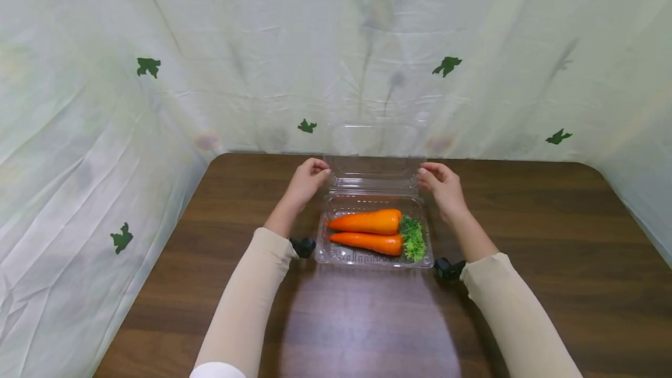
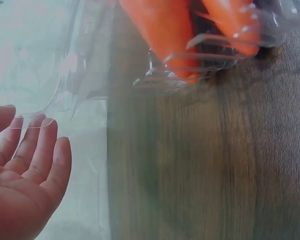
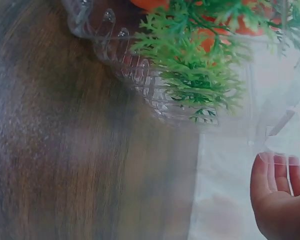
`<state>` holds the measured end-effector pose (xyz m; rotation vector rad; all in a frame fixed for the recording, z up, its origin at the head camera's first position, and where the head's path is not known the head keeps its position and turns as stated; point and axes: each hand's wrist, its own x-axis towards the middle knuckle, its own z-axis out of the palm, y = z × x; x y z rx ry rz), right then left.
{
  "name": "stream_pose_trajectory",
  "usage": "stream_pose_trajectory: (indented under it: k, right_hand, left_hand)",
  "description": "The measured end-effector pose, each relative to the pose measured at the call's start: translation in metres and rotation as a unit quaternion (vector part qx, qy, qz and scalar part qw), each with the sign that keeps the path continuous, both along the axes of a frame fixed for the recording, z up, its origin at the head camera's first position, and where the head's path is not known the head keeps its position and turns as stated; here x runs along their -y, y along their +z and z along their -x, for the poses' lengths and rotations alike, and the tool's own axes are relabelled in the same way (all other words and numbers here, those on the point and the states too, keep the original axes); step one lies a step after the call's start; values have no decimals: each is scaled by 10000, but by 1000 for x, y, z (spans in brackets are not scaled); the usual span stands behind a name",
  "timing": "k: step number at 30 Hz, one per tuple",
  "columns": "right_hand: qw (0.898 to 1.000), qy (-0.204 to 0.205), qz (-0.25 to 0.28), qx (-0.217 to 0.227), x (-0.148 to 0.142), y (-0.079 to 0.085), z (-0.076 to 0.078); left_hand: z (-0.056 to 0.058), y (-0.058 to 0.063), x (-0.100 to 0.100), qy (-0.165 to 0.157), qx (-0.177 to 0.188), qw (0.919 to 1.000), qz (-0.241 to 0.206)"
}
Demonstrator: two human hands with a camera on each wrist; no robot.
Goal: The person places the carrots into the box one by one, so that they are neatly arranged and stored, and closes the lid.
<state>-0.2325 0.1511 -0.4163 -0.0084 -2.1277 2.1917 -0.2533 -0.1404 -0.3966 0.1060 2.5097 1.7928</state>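
Observation:
A clear plastic clamshell container [image 1: 336,259] stands on the table with its hinged lid [image 1: 375,165] raised at the back. Two orange carrots [image 1: 367,222] lie side by side in its base, their tips to the left and their leafy green tops [image 1: 413,240] at the right end. My left hand [image 1: 304,184] pinches the left edge of the lid between thumb and fingers. At the opposite edge, my right hand [image 1: 446,190] pinches the lid the same way. In the right wrist view, the right thumb is mostly out of frame beside the lid corner.
The brown wooden table [image 1: 525,220] runs out on both sides of the container. Behind it hangs a pale curtain [image 1: 262,63] with green leaf-like prints. Dark wrist cameras [image 1: 303,248] sit under each wrist, close to the container's sides.

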Motion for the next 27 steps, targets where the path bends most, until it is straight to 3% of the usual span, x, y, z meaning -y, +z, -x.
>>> stream_pose_trajectory:
  k: [7,15,22,27]
  right_hand:
    - [9985,-37,-227,-493,-2,3,-5]
    - [9940,-169,-549,-930,-6,7,-11]
    - [9842,-158,-1189,-1304,-10,11,-23]
    - [9799,23,-1327,-1488,-10,17,-35]
  left_hand:
    - [-2,5,4,75,-305,9995,-27]
    - [-11,18,8,-94,-542,9984,144]
    - [-25,22,13,-303,-611,9977,12]
    - [-46,37,13,-529,-725,9958,156]
